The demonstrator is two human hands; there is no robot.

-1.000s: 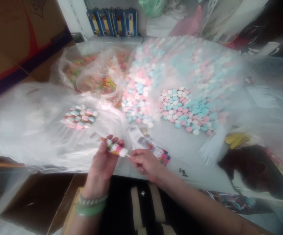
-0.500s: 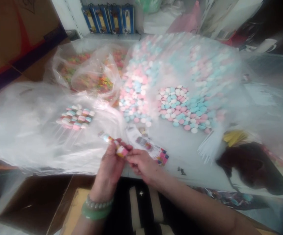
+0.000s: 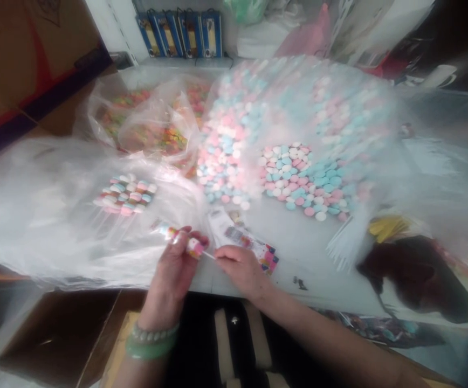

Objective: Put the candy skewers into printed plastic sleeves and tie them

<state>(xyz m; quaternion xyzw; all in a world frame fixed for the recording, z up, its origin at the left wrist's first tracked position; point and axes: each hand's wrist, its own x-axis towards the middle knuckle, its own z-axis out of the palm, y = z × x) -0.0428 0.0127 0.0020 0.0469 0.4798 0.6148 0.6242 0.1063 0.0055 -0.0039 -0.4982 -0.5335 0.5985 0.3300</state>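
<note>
My left hand [image 3: 171,267] holds a short candy stick [image 3: 183,241] threaded with pastel and multicoloured sweets, tilted up and to the left. My right hand [image 3: 240,272] is next to it, its fingertips at the stick's thin white end [image 3: 210,255]. Just beyond the hands lie printed paper wrappers [image 3: 240,238]. Pastel pink, blue and white round candies [image 3: 286,175] are heaped under and around a clear plastic bag [image 3: 318,108]. A small batch of finished candy sticks [image 3: 124,194] lies on another clear bag [image 3: 56,215] to the left. Green beaded bangles [image 3: 151,339] circle my left wrist.
A bag of multicoloured sweets [image 3: 149,129] stands at the back left, with a cardboard box [image 3: 27,54] beyond it. A bundle of white sticks [image 3: 345,242] lies at the right. Blue packets [image 3: 179,35] line the back wall. Boxes sit below the table's front edge [image 3: 201,291].
The candy stick has swung back to a tilt, with its white end showing again. My right hand has moved from the sweets to that end. The view has shifted slightly.
</note>
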